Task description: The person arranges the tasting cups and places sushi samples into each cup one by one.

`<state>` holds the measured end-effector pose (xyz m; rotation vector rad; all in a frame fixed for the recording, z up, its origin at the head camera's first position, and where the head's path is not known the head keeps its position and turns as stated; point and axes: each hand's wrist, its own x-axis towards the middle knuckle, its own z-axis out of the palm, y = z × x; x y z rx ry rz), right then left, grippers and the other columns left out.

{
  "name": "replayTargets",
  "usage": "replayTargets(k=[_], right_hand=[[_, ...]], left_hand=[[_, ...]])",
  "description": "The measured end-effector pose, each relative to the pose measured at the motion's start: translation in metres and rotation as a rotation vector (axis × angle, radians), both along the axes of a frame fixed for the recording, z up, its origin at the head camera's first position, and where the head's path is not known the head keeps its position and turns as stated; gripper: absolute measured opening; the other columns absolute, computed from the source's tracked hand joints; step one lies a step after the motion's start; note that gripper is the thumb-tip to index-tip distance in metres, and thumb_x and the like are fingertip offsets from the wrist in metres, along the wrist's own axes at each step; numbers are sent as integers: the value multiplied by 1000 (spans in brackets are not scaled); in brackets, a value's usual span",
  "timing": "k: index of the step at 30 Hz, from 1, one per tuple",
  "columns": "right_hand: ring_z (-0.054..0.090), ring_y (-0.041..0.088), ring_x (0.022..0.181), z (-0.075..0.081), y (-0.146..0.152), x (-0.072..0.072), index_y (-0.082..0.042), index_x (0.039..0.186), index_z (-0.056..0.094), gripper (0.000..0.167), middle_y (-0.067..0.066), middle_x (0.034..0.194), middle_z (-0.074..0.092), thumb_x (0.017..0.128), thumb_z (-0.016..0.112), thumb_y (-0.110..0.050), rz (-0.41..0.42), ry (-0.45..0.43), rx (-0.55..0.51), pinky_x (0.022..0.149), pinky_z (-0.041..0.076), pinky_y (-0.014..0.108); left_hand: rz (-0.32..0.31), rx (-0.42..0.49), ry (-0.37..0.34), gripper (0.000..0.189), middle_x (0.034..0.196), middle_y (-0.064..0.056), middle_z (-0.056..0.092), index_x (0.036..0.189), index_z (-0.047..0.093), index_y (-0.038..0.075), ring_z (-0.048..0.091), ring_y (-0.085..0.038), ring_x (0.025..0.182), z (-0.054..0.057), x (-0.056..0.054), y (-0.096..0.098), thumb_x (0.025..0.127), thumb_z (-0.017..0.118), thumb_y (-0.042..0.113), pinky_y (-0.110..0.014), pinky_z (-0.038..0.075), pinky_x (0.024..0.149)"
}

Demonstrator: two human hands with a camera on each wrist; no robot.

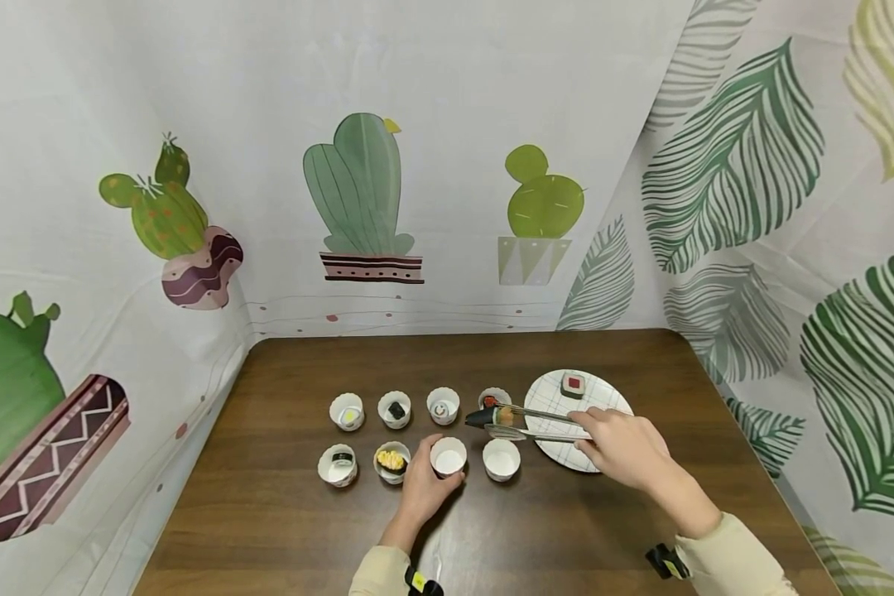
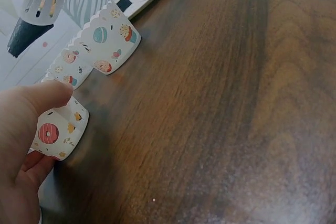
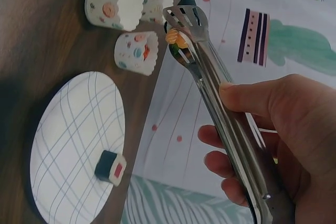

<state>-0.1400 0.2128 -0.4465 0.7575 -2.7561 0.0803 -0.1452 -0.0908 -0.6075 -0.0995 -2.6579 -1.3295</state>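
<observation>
My right hand (image 1: pixel 620 445) grips metal tongs (image 3: pixel 244 148), thumb on one arm and fingers behind the other. Between the tong tips is a sushi piece (image 1: pixel 480 418) with a dark wrap and orange topping, held above the cups. With thumb and fingers round its sides, my left hand (image 1: pixel 423 482) holds a white paper cup (image 1: pixel 449 458); its inside looks bare from the head view. A donut print shows on this cup in the left wrist view. Right of it stands another paper cup (image 1: pixel 502 460), and behind, partly covered by the tongs, a cup with a red-topped piece (image 1: pixel 489 401).
A white checked plate (image 1: pixel 614 401) at the right bears one sushi roll (image 1: pixel 573 384) with a red centre. Several small cups stand to the left in two rows, including one with a yellow-topped piece (image 1: pixel 391 461). A printed cloth (image 1: pixel 454 207) hangs behind the wooden table (image 1: pixel 283 530).
</observation>
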Motion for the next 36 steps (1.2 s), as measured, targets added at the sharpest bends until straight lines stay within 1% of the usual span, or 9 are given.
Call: replayTargets(k=[6,10,14,22,27,32,36], right_hand=[[61,19,67,0,-12,1,-16,101,64,32,-5,78,61,71,71,-25,35,13,26,44,40,31],[61,18,67,1,-19,1,-17,101,64,31,-6,77,59,71,71,-25,40,21,42,42,37,30],[60,17,65,2,-25,1,-17,100,65,32,-6,75,58,70,71,-25,61,42,57,40,36,30],[59,17,63,1,-36,-2,-17,99,65,33,-4,76,60,68,74,-27,120,83,89,39,35,29],[58,18,62,1,-41,-2,-17,98,65,33,-3,76,60,68,74,-26,133,88,100,38,34,29],[57,18,59,4,-45,-4,-16,95,64,31,-3,74,58,67,75,-26,140,90,116,38,34,30],[55,18,57,8,-50,-5,-15,90,62,29,-3,72,57,67,75,-27,154,105,142,37,33,30]], left_hand=[[-2,5,7,69,112,-12,61,123,49,10,59,-26,102,0,0,0,62,81,20,-43,45,83],[-5,7,9,69,112,-11,62,123,49,9,59,-25,102,-1,-1,-1,63,81,21,-42,45,83],[-5,12,7,70,112,-10,62,123,49,8,59,-26,102,0,-1,-1,62,81,21,-42,45,83],[-5,17,-3,71,111,-8,62,124,49,7,58,-25,100,1,0,-1,63,81,21,-40,44,83],[-11,22,19,71,109,-8,63,123,50,5,59,-25,97,2,1,0,62,81,21,-40,45,81],[-11,20,32,70,109,-7,63,123,50,5,59,-24,97,3,1,0,62,81,20,-40,45,81],[-11,17,24,70,110,-7,62,124,50,6,58,-22,98,3,1,-1,62,81,20,-39,45,83]])
